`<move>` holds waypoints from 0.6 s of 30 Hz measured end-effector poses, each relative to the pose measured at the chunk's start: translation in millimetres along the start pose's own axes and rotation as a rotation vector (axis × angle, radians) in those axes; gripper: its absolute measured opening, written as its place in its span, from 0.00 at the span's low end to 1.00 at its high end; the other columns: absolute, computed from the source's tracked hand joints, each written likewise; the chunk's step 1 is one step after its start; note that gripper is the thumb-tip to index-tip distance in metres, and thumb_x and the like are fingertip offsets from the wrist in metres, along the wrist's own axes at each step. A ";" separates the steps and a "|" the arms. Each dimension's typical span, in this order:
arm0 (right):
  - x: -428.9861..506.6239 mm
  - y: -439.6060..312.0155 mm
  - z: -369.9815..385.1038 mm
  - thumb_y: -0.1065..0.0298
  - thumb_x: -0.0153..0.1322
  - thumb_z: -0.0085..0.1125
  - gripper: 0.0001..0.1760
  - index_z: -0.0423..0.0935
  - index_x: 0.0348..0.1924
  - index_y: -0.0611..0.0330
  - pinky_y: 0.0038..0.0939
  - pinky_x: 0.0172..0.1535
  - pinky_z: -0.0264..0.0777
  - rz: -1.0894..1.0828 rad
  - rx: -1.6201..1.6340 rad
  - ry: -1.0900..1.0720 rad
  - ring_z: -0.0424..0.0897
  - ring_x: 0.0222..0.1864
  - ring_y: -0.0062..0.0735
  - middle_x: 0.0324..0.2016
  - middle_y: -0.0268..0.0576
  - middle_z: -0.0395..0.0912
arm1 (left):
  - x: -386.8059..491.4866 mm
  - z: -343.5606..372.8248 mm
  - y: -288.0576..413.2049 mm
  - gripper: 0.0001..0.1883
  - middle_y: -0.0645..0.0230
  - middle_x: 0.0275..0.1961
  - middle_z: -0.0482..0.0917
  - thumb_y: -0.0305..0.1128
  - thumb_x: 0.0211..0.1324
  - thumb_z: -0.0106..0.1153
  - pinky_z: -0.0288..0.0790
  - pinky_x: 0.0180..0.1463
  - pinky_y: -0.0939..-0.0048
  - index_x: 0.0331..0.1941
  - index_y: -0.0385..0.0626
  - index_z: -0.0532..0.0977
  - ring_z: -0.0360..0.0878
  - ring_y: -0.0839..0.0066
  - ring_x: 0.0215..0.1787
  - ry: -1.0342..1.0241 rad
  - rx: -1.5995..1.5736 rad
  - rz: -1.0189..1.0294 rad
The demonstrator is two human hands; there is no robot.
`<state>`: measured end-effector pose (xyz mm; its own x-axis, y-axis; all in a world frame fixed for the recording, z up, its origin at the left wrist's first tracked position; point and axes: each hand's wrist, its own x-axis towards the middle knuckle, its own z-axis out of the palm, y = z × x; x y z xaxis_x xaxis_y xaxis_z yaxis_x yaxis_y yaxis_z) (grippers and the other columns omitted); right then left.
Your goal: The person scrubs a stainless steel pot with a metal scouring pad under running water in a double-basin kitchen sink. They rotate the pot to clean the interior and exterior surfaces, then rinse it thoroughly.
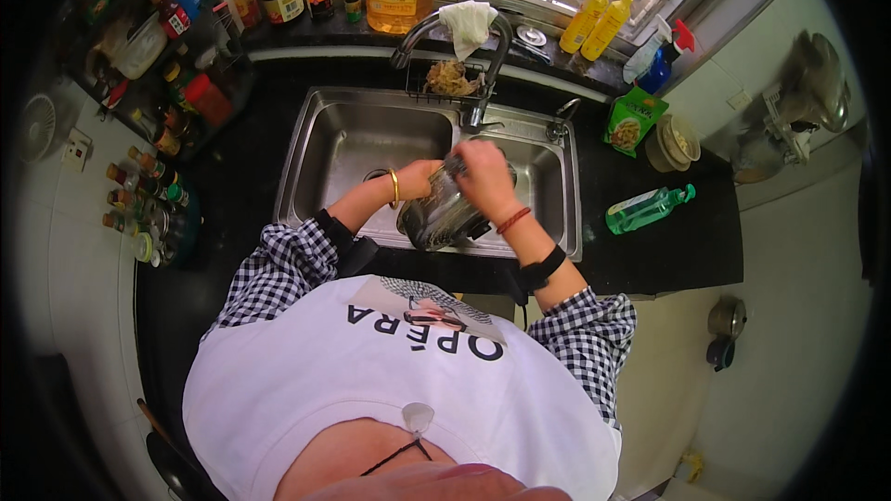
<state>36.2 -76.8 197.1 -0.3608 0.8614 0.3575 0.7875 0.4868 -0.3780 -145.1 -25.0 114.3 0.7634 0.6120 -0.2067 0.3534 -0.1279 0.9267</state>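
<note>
A shiny metal pot [445,219] with a small black fitting on its side is tilted over the front of the double-bowl stainless steel sink [334,125]. My left hand [418,179] grips it near its far left edge; the fingertips are hidden. On the pot's far end, my right hand [484,170] is closed around a grey scouring pad [455,165], which looks like steel wool. Whether the pad touches the metal is hard to tell. Behind both hands arches a chrome faucet [498,56], with a white cloth [468,24] draped over its top.
A green pump bottle [644,209] lies on the black counter [668,257] at right. Beyond it are a green packet [635,122] and stacked tubs [672,145]. A wire basket [418,87] hangs behind the faucet. Several seasoning bottles [150,184] crowd the left side.
</note>
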 end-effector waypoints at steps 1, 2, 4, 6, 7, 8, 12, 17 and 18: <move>-1.7 -6.3 4.6 0.78 0.56 0.59 0.14 0.74 0.35 0.57 0.43 0.43 0.70 -0.079 0.004 -0.005 0.74 0.37 0.51 0.31 0.47 0.76 | 3.1 -3.4 -2.4 0.27 0.71 0.41 0.81 0.11 0.38 0.49 0.71 0.48 0.76 0.48 0.40 0.73 0.75 0.81 0.44 -0.002 -0.021 0.023; 1.1 -5.4 3.9 0.77 0.55 0.61 0.14 0.74 0.34 0.56 0.43 0.42 0.69 0.021 0.010 0.108 0.74 0.38 0.50 0.31 0.46 0.76 | 4.2 -4.9 -5.7 0.27 0.71 0.41 0.81 0.11 0.38 0.49 0.71 0.48 0.76 0.48 0.40 0.74 0.76 0.81 0.44 -0.008 -0.027 0.043; 1.6 -13.2 8.0 0.77 0.53 0.62 0.14 0.74 0.32 0.54 0.43 0.41 0.68 0.212 -0.021 0.302 0.74 0.37 0.49 0.30 0.45 0.75 | 5.1 -4.2 -12.1 0.27 0.70 0.41 0.81 0.11 0.38 0.49 0.71 0.48 0.76 0.48 0.41 0.74 0.76 0.81 0.45 0.004 0.018 0.073; 1.7 -20.2 12.7 0.77 0.54 0.62 0.14 0.74 0.32 0.55 0.43 0.41 0.68 0.062 0.008 0.158 0.74 0.37 0.49 0.30 0.46 0.75 | 4.7 -3.4 -16.8 0.27 0.69 0.41 0.81 0.12 0.38 0.49 0.71 0.49 0.75 0.48 0.41 0.73 0.76 0.80 0.45 0.041 0.130 0.093; 2.9 -19.1 12.9 0.76 0.54 0.62 0.13 0.74 0.32 0.55 0.43 0.41 0.68 0.032 0.003 0.061 0.74 0.37 0.50 0.30 0.46 0.75 | 4.6 -2.7 -18.1 0.27 0.69 0.41 0.81 0.12 0.38 0.49 0.71 0.49 0.74 0.48 0.41 0.73 0.76 0.80 0.45 0.056 0.205 0.097; 1.7 -19.1 14.2 0.76 0.54 0.62 0.14 0.74 0.33 0.55 0.43 0.42 0.69 -0.056 -0.015 -0.010 0.74 0.38 0.50 0.31 0.46 0.76 | 4.4 -2.0 -18.4 0.27 0.68 0.42 0.81 0.12 0.38 0.48 0.70 0.52 0.74 0.49 0.41 0.73 0.75 0.79 0.46 0.075 0.164 0.102; 0.0 8.1 9.3 0.69 0.57 0.65 0.16 0.75 0.38 0.56 0.42 0.45 0.69 0.225 0.031 0.252 0.74 0.41 0.51 0.38 0.46 0.75 | 0.8 -3.4 -15.3 0.27 0.67 0.43 0.80 0.13 0.39 0.49 0.69 0.54 0.73 0.50 0.40 0.73 0.75 0.77 0.48 -0.018 -0.170 0.031; -17.6 35.0 9.2 0.51 0.68 0.56 0.24 0.71 0.53 0.53 0.46 0.52 0.69 0.544 0.109 0.103 0.74 0.49 0.57 0.47 0.57 0.73 | -5.2 -5.0 -17.0 0.27 0.66 0.45 0.80 0.15 0.41 0.51 0.70 0.53 0.73 0.52 0.39 0.72 0.76 0.76 0.48 0.070 -0.134 0.061; -20.2 36.3 9.9 0.49 0.69 0.54 0.25 0.70 0.55 0.52 0.46 0.53 0.68 0.548 0.137 0.069 0.73 0.50 0.57 0.49 0.58 0.72 | -6.1 -4.0 -18.5 0.27 0.66 0.45 0.80 0.15 0.42 0.52 0.70 0.53 0.73 0.52 0.38 0.72 0.76 0.75 0.48 0.067 -0.190 0.060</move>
<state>67.2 -75.0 167.7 0.1194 0.9842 0.1307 0.7766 -0.0106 -0.6299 -158.6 -23.2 99.7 0.7399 0.6593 -0.1337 0.1953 -0.0204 0.9805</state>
